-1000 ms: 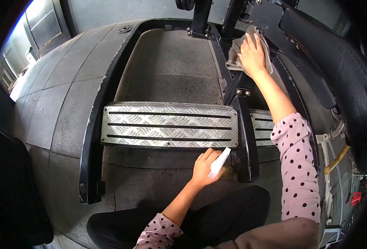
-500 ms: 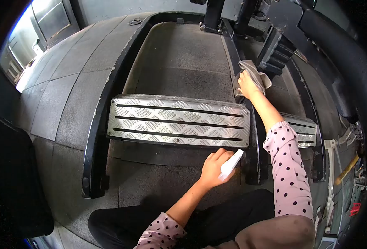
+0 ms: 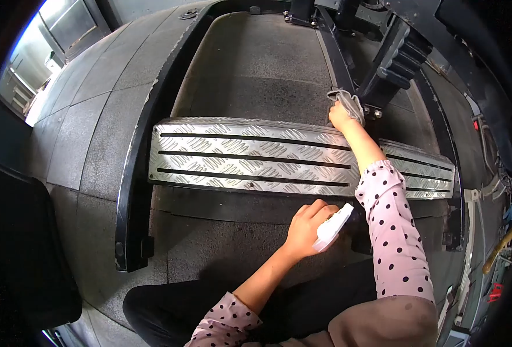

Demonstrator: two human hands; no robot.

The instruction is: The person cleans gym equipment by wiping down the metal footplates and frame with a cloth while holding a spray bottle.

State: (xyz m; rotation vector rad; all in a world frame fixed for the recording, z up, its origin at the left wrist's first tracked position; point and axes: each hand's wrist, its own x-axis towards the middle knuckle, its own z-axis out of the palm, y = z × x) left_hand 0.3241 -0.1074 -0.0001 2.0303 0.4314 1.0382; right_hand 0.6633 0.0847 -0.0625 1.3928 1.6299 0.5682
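My right hand [image 3: 341,117] is wrapped round a bunched grey-beige cloth [image 3: 353,105]. It presses the cloth against the black metal beam [image 3: 338,58], just beyond the right end of the silver tread-patterned foot plate [image 3: 256,146]. Low in the view, my left hand [image 3: 303,230] grips a white spray bottle [image 3: 333,225]. Only the bottle's pale spray head shows; the rest is hidden by the hand and below it. This hand hovers in front of the plate's near edge, apart from it.
A second tread plate [image 3: 421,170] lies to the right, beyond my right forearm. Black machine uprights [image 3: 397,63] with a stepped bracket rise at the upper right. Dark rubber tiles [image 3: 96,133] cover the floor. A black padded piece [image 3: 27,248] stands at the left.
My right hand has slid the cloth along the beam toward the plate, and the cloth is more bunched. My left hand keeps its hold on the spray bottle. The view has shifted slightly.
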